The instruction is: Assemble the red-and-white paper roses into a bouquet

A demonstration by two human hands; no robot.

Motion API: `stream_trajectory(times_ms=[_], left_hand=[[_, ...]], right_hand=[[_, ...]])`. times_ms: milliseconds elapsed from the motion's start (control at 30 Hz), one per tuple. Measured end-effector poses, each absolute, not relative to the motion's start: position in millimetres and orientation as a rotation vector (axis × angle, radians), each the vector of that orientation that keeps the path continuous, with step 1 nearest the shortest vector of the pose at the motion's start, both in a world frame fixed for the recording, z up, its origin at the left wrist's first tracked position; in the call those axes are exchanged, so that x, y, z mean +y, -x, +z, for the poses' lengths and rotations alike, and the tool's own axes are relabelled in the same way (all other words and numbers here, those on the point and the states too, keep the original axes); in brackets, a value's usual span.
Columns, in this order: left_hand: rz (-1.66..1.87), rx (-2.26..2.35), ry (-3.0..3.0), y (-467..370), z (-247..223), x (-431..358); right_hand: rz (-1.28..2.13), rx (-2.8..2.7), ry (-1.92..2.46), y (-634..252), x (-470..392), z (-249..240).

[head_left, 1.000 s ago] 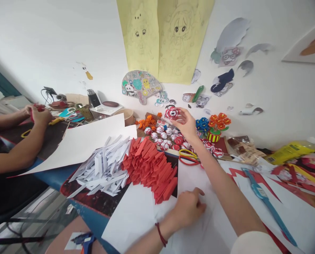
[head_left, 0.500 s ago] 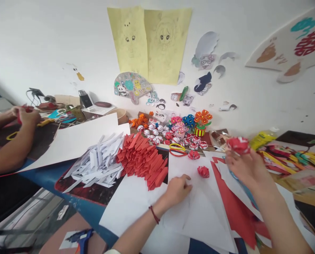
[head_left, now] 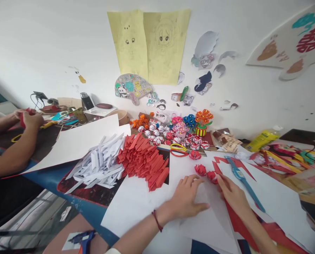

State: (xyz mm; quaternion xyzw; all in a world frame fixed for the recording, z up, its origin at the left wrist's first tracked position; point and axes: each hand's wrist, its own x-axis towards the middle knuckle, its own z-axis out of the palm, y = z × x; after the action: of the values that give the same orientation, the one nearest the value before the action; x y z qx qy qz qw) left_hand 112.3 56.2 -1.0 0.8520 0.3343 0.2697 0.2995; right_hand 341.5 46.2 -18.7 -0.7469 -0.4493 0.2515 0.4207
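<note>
Between the fingertips of my right hand is a red paper flower, low over the white paper sheets. A second red paper flower lies just left of it, close or touching; I cannot tell which. Behind these sits another red flower, near scissors with yellow and red handles. My left hand hovers over or rests on the sheets, fingers spread and nothing in it, its thumb pointing right. To its left lie a pile of folded red paper strips and a heap of white strips.
Finished paper flowers crowd the back by the wall. A blue paper strip or ruler-like band lies on the right over sheets. A yellow bottle lies at back right. At far left, another person's hands hold something red.
My right hand has come down and left from the right side, carrying the red flower beside the other one. My left hand has spread its fingers and shifted slightly right.
</note>
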Motion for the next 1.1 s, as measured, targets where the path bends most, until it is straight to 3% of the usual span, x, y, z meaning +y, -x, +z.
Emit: stream_trajectory(times_ms=[133, 267, 400, 567, 767, 1100], left_hand=[[0.575, 0.912, -2.438, -114, -6, 53], [0.527, 0.942, -2.47, -114, -8, 55], [0.524, 0.97, -2.422, -114, -6, 59], [0.526, 0.97, -2.326, -112, -11, 65], [0.472, 0.917, -2.222, -114, -21, 74], [0.486, 0.918, -2.265, -113, -20, 71]], right_hand=[[0.009, -1.51, 1.954, -327, 75, 12], [-0.168, -1.96, 1.783, -285, 150, 53], [-0.223, -2.203, 1.692, -242, 246, 65], [-0.283, -2.468, 1.65, -202, 324, 39], [-0.396, -2.647, 1.579, -194, 344, 12], [-0.486, -2.716, 1.515, -200, 346, 12]])
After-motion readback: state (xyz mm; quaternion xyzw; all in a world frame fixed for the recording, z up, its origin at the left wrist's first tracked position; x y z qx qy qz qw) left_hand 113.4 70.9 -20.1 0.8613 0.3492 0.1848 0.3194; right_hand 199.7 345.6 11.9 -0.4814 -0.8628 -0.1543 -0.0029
